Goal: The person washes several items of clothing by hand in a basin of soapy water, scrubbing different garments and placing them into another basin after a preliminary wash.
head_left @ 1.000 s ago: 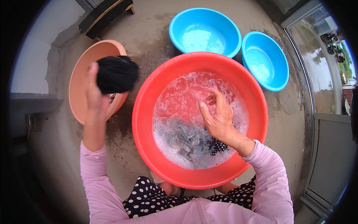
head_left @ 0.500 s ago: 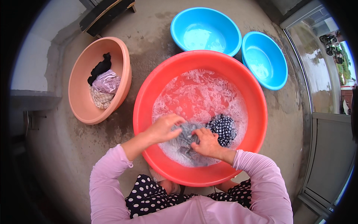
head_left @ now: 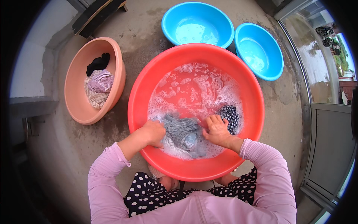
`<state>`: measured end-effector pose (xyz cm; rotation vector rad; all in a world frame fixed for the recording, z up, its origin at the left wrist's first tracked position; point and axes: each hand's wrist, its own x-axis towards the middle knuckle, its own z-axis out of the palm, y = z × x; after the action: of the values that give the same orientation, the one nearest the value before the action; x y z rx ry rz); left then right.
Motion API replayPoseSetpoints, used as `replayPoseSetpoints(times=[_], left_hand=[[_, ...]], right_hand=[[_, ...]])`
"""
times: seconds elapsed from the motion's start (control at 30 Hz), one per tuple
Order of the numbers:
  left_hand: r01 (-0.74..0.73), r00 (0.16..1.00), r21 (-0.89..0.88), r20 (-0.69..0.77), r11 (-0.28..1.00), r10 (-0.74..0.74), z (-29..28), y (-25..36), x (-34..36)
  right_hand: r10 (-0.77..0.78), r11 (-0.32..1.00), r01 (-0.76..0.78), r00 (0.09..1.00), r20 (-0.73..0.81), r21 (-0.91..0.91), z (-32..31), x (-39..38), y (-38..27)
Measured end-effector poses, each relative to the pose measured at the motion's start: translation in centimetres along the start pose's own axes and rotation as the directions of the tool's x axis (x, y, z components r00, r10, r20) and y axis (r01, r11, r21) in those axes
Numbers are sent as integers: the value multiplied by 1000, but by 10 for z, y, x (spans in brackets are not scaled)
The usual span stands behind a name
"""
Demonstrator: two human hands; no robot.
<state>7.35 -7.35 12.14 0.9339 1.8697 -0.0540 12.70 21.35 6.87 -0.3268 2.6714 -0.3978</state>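
Observation:
A wide red basin point(head_left: 196, 173) in front of me holds foamy water. In its near part, a wet grey checked garment point(head_left: 181, 130) lies spread between my hands. My left hand point(head_left: 153, 133) is closed at the garment's left edge, close to the basin's near-left wall, and its fingertips are partly hidden. At the garment's right side, my right hand point(head_left: 217, 130) curls its fingers down onto the wet cloth; the fingertips are partly out of sight. Right beside it a bunched dark-and-white checked garment point(head_left: 230, 118) sits half in the suds.
An orange-pink basin point(head_left: 118, 80) to the left holds a black cloth point(head_left: 98, 64), a lilac cloth point(head_left: 100, 81) and a pale checked cloth point(head_left: 97, 98). Behind the red basin stand two blue basins point(head_left: 197, 24) point(head_left: 258, 50) with water. A dark bench point(head_left: 97, 16) is at the far left, a glass door point(head_left: 313, 59) at right.
My hands have moved apart, the left down and leftward, the right slightly rightward. The grey garment between them is more spread out. The whole view has shifted slightly.

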Motion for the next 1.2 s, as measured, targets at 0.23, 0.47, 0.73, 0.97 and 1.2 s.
replayPoseSetpoints(times=[0.23,0.47,0.73,0.97,1.2], left_hand=[[-130,768,-107,-639,986,32,20,47,57],[178,978,-209,-67,962,-196,0,12,28],[-94,760,-320,-635,943,-140,-20,28,19],[-689,579,-616,-785,382,-222,-69,23,29],[-869,404,-453,-881,197,-246,-110,54,-22]], right_hand=[[203,950,-292,848,489,112,30,6,-42],[51,987,-83,975,217,140,-11,-6,-8],[-58,897,114,988,-142,428,-99,-4,-35],[91,693,97,971,-220,715,-129,25,-46],[-53,781,-17,994,93,625,-59,25,-55]])
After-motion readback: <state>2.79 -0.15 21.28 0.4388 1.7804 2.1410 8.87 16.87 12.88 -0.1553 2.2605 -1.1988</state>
